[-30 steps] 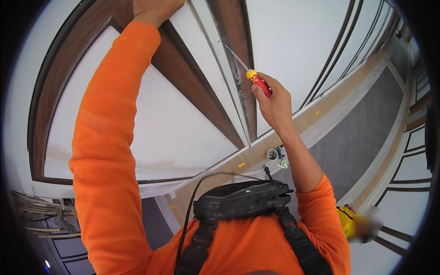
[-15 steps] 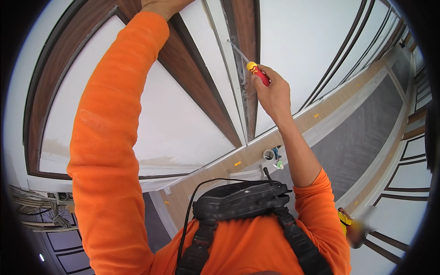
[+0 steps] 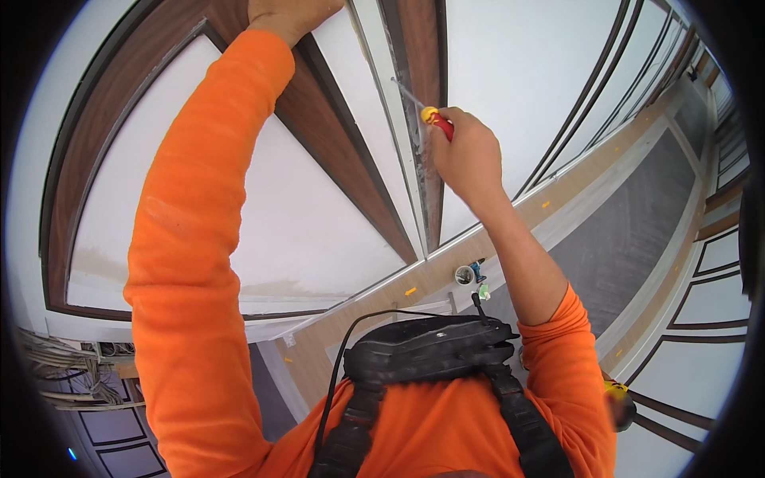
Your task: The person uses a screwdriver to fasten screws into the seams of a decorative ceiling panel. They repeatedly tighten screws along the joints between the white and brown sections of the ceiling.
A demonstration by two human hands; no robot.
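Observation:
My right hand (image 3: 468,155) grips a screwdriver with a red and yellow handle (image 3: 437,119). Its thin shaft points up-left to the seam along a narrow pale strip (image 3: 368,72) beside dark wood trim (image 3: 422,48), where grey smears show. My left hand (image 3: 291,16) is raised at the top edge on the panelled wall (image 3: 163,167), near another wood trim piece (image 3: 335,143); its fingertips are out of view or hidden, so its grip cannot be made out. My orange left sleeve (image 3: 191,239) covers much of the left side.
On the light board floor (image 3: 374,309) below are a white bucket (image 3: 464,276), a cordless drill (image 3: 478,269) and a small green item (image 3: 484,291). Cable bundles (image 3: 72,370) hang at lower left. Another person in yellow (image 3: 615,392) is partly hidden behind my right arm. Grey flooring (image 3: 621,215) runs along the right.
My right hand and screwdriver have moved slightly up and left, with the hand turned more back-on to the view. The person in yellow has become more hidden behind my arm.

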